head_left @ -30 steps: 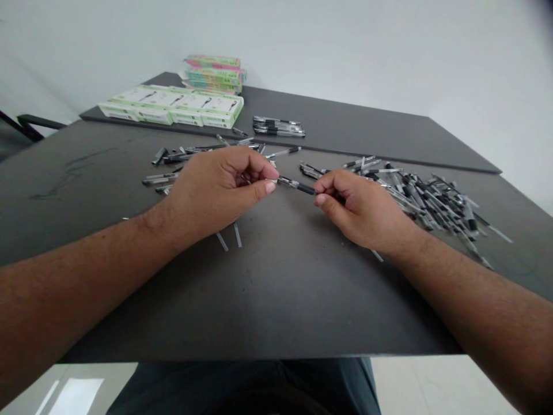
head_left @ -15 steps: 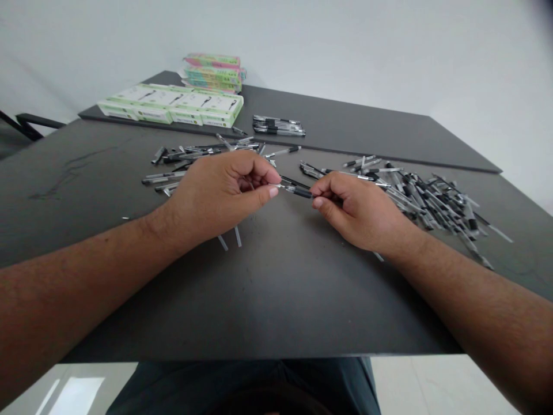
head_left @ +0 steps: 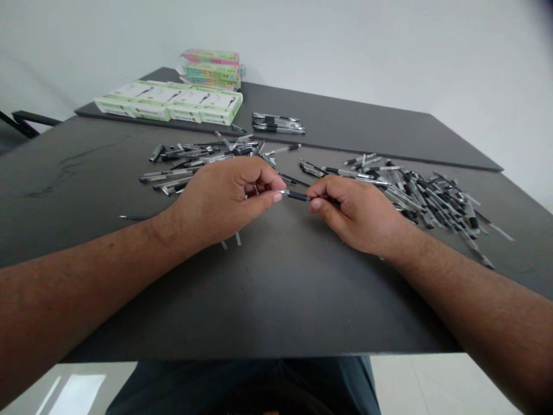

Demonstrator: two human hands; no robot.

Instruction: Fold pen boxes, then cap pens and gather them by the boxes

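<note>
Above the middle of the table, a pen (head_left: 298, 196) with a black grip stretches between my two hands. My left hand (head_left: 235, 193) pinches its tip end between thumb and forefinger. The thumb and forefinger of my right hand (head_left: 354, 210) are closed on the other end of the grip; the rest of the pen is hidden inside that hand. Behind my left hand lies a loose group of pens and pen parts (head_left: 190, 151). To the right of my right hand spreads a larger heap of pens and parts (head_left: 436, 199).
Green-and-white boxes (head_left: 220, 106) stand in a row on the raised dark board (head_left: 363, 124) at the back. Behind them is a stack of colourful packs (head_left: 211, 69). A neat bundle of pens (head_left: 276, 124) lies beside the boxes. The table's front edge is close to my lap.
Both hands keep their hold on the pen. My left hand has shifted slightly right and down, so the pen lies nearer level. A thin dark rod now shows beside my left forearm.
</note>
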